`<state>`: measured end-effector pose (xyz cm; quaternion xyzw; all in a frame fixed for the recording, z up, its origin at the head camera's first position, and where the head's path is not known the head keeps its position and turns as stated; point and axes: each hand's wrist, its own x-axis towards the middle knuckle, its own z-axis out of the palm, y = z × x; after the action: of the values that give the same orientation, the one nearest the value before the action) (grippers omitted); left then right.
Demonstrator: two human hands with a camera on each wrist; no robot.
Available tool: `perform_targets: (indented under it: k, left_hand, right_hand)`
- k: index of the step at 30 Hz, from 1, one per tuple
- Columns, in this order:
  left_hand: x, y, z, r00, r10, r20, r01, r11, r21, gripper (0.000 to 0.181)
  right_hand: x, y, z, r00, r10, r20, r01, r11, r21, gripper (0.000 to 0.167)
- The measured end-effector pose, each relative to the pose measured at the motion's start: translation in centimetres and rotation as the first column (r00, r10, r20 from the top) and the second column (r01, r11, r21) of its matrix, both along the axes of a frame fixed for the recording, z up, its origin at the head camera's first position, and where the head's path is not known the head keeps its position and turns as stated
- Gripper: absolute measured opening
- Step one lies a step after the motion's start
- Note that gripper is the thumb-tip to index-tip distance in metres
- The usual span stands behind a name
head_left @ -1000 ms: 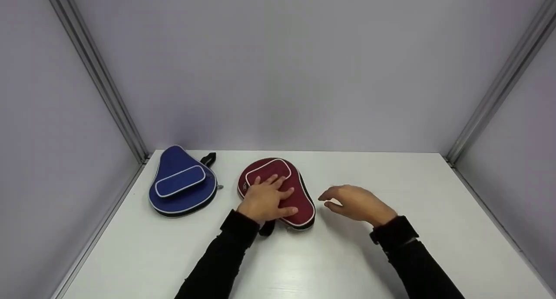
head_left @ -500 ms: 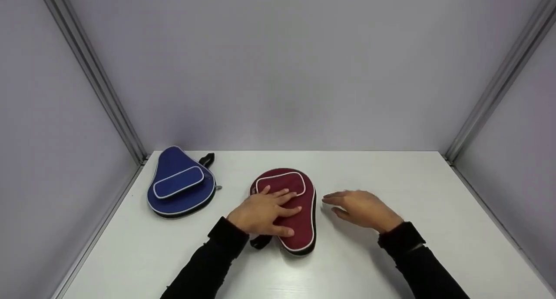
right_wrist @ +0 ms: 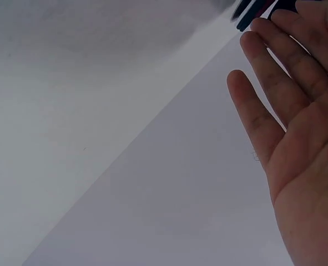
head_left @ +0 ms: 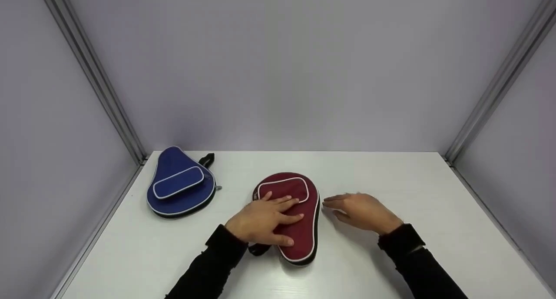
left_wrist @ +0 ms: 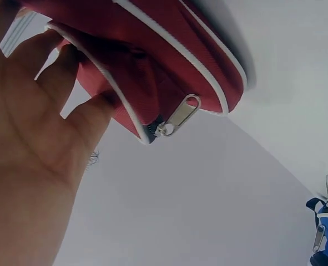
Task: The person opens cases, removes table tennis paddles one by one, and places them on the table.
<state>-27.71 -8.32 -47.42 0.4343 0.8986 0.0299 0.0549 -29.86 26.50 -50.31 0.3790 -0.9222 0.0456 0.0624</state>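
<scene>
A dark red, paddle-shaped table tennis bat case [head_left: 304, 229] with white piping lies on the white table, its narrow end toward me. My left hand [head_left: 260, 220] rests on top of it with fingers spread over the front pocket. In the left wrist view, the fingertips of that hand [left_wrist: 36, 138] touch the pocket, and a metal zipper pull [left_wrist: 181, 115] hangs at its corner. My right hand [head_left: 365, 212] hovers just right of the case, fingers extended and holding nothing; the right wrist view shows its palm [right_wrist: 311, 133].
A blue bat case [head_left: 179, 182] with a black strap [head_left: 207, 160] lies at the table's back left, its narrow end pointing away. Grey panels [head_left: 278, 73] enclose the back and both sides of the white table [head_left: 369, 164].
The red case has slid toward me and slightly right under my left hand, turning until its narrow end points nearly straight at me. My right hand's fingers have straightened.
</scene>
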Motion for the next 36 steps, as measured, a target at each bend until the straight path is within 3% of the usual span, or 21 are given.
perform_targets:
  k: [4,8,12,16,19,22,25,29,34,36]
  left_hand:
    - [0.6,0.4,0.2,0.999,0.025,-0.031,-0.026,1.0,-0.013,0.079]
    - [1.4,1.2,0.6,0.993,0.02,-0.112,-0.028,0.997,-0.068,0.084]
    - [2.5,2.2,1.1,0.973,-0.071,-0.221,0.045,0.992,-0.121,0.085]
    - [3.9,3.2,1.7,0.939,-0.187,-0.29,0.14,0.975,-0.176,0.08]
    - [4.9,3.9,1.9,0.929,-0.21,-0.306,0.145,0.965,-0.22,0.075]
    - [5.6,4.3,2.1,0.928,-0.197,-0.315,0.117,0.96,-0.255,0.07]
    - [5.9,4.5,2.1,0.924,-0.184,-0.334,0.093,0.958,-0.271,0.065]
    - [5.8,4.6,2.0,0.902,-0.192,-0.386,0.09,0.959,-0.267,0.053]
    - [5.4,4.3,2.1,0.873,-0.219,-0.435,0.146,0.97,-0.197,0.046]
    - [5.1,4.1,2.1,0.855,-0.232,-0.465,0.177,0.971,-0.159,0.049]
  right_hand:
    - [-0.1,0.2,-0.2,1.0,0.0,0.004,0.0,1.0,-0.004,0.036]
    - [-0.3,0.4,-0.5,1.0,0.0,0.007,0.0,1.0,-0.007,0.033]
    - [-0.3,0.5,-0.6,1.0,0.01,0.005,-0.01,1.0,-0.015,0.031]
    - [-0.3,0.5,-0.6,1.0,0.012,0.001,-0.012,1.0,-0.017,0.03]
    - [-0.4,0.6,-0.7,1.0,0.011,0.001,-0.011,1.0,-0.02,0.03]
    - [-0.4,0.7,-0.8,1.0,0.011,0.009,-0.011,1.0,-0.024,0.03]
    - [-0.5,0.7,-0.8,1.0,0.016,0.015,-0.016,1.0,-0.023,0.03]
    - [-0.5,0.6,-0.8,1.0,0.018,0.013,-0.018,1.0,-0.009,0.032]
    - [-0.6,0.6,-0.9,1.0,0.02,0.022,-0.02,1.0,-0.001,0.033]
    - [-0.6,0.5,-0.9,0.999,0.024,0.025,-0.024,1.0,-0.004,0.033]
